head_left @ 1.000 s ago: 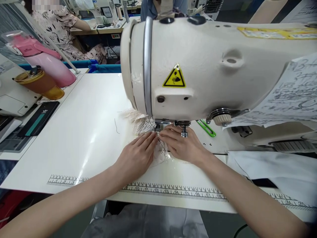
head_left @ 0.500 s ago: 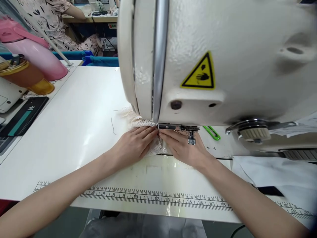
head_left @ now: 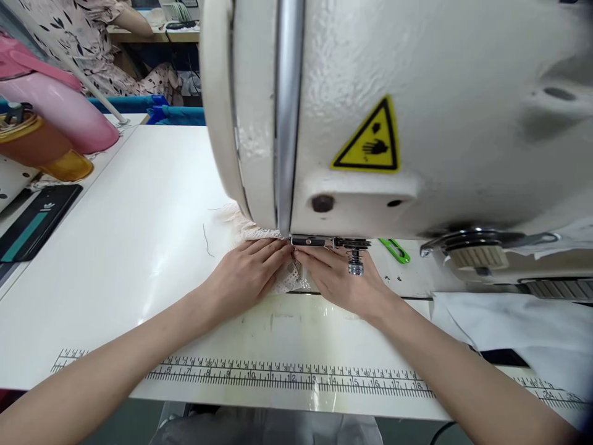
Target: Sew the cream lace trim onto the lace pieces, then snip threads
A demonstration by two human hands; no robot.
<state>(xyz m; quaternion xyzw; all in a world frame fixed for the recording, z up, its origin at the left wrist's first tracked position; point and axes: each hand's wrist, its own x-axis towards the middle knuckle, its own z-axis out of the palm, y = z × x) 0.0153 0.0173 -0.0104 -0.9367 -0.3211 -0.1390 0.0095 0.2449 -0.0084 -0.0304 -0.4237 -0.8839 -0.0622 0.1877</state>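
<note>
Cream lace fabric (head_left: 288, 277) lies on the sewing bed under the head of a white sewing machine (head_left: 445, 117). My left hand (head_left: 248, 269) rests flat on the lace, fingers stretched toward the needle area. From the other side, my right hand (head_left: 340, 281) lies low beside the lace, its fingers extended and partly behind the machine's small metal fitting (head_left: 331, 243). The fingertips of both hands almost meet. The needle and presser foot cannot be seen, and part of the lace is covered by my left hand and the machine.
A green thread snipper (head_left: 395, 250) lies right of my right hand. White cloth (head_left: 504, 321) sits farther right. A printed ruler (head_left: 296, 377) runs along the front edge. At left are a pink bottle (head_left: 60, 108), a brown cup (head_left: 44, 145) and a black phone (head_left: 39, 222). Another person (head_left: 92, 43) sits beyond.
The view has shifted slightly, so the machine and the items at left appear a little farther left. Both hands keep nearly the same place on the lace.
</note>
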